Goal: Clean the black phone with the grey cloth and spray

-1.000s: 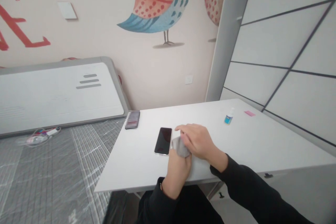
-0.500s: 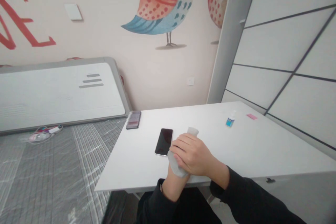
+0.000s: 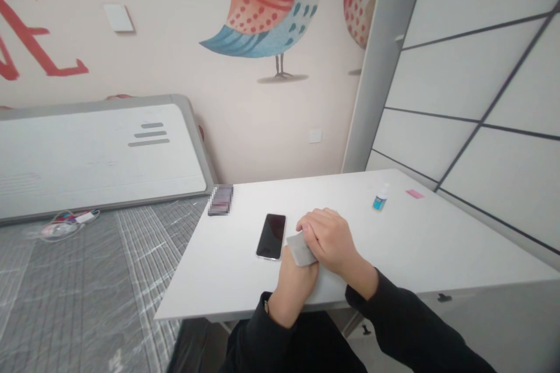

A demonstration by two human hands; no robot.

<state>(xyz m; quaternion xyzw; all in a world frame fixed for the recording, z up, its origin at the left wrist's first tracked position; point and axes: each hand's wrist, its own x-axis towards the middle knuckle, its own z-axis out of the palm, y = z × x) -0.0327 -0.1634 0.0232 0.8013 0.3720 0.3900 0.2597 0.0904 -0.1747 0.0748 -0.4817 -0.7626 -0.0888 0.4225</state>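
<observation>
My right hand (image 3: 330, 239) is curled over my left hand, its fingers bent round the knuckle side. Under its palm is a light grey cloth (image 3: 301, 249), a thin piece lying across the back of my left hand (image 3: 297, 277). Only the near part of the cloth shows; the rest is covered by the right hand. The left hand's fingers are hidden beneath the right hand and cloth. Just left of both hands a smartphone (image 3: 271, 236) with a dark screen lies on the white table (image 3: 210, 280).
A small bottle with a blue label (image 3: 380, 199) stands at the back right, near a flat pink slip (image 3: 414, 193). A blurred-out dark item (image 3: 221, 199) lies at the table's back left corner. Beyond the left edge a white and grey panel (image 3: 100, 151) leans on the wall.
My right hand has slid with the cloth from near the left wrist toward the left fingers. More of the left hand's back and wrist now shows. The view has shifted slightly.
</observation>
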